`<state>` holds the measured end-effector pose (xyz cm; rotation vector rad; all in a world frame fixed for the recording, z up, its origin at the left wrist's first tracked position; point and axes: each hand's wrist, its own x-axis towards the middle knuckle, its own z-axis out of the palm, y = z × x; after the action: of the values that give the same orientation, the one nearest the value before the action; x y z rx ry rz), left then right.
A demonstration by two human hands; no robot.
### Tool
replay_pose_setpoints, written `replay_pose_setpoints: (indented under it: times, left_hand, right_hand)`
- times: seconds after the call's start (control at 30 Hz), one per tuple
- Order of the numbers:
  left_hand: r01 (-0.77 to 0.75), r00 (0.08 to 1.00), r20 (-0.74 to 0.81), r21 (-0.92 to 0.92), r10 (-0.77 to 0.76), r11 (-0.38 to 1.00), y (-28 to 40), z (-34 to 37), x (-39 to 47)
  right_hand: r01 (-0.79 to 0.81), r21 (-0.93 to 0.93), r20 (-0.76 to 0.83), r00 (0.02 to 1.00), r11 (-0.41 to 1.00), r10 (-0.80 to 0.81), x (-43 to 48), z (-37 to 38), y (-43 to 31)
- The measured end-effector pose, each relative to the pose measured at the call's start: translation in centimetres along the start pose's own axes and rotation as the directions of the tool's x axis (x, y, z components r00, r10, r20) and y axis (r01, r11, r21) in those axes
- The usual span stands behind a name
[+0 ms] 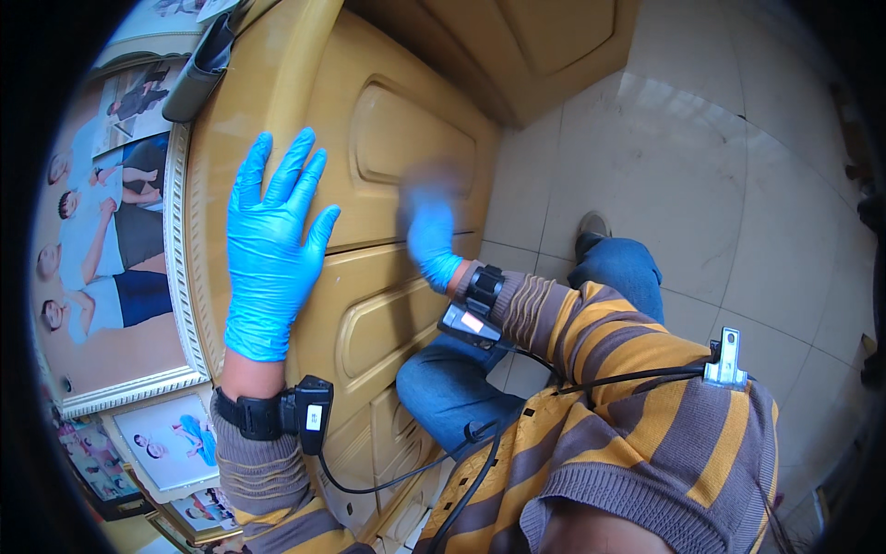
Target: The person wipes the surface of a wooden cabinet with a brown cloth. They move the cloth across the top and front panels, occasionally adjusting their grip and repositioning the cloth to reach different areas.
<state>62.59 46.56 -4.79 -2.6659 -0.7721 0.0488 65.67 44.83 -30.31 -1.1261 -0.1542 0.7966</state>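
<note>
My left hand [273, 242], in a blue disposable glove, lies with fingers spread on the top edge of a yellowish wooden cabinet [329, 62]. It holds nothing. My right hand [432, 235], also blue-gloved, is at the cabinet's front, beside the raised oval panel of a drawer or door front [415, 138]. Motion blurs its fingers and a dark thing at them, perhaps a cloth; what it is and whether the hand grips it cannot be told.
A large framed group photo [187, 277] stands left of my left hand, with a smaller framed photo [166, 443] below. A dark grey case [197, 76] lies near the cabinet top's edge. Another wooden panel [554, 41] rises at the top. Tiled floor [678, 173] spreads right.
</note>
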Motion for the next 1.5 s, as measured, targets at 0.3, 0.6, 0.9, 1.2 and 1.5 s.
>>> replay_pose_setpoints:
  times: [0.3,0.6,0.9,1.2,1.5]
  left_hand:
    - [-0.025,0.999,-0.033,0.065,0.027,0.998,0.1,0.1,0.3]
    - [-0.002,1.0,-0.016,-0.005,0.002,1.0,0.0,-0.1,0.4]
    - [-0.009,1.0,-0.012,0.029,0.009,1.0,0.1,0.6,0.1]
    - [-0.03,0.999,-0.029,0.082,0.032,0.996,0.3,1.1,-0.2]
    - [-0.011,1.0,-0.009,0.058,0.011,0.998,0.0,1.7,-0.5]
  right_hand:
    - [0.249,0.041,0.362,0.899,0.968,-0.247,-1.6,3.0,-5.4]
    - [0.534,-0.38,0.339,0.84,0.756,-0.423,6.5,5.5,-7.1]
    - [0.422,-0.164,0.354,0.869,0.892,-0.346,6.7,5.1,-7.0]
    - [0.555,-0.297,0.532,0.772,0.777,-0.348,0.8,-2.3,0.6]
    - [-0.088,-0.197,0.435,0.885,0.976,0.168,4.5,-3.4,3.5]
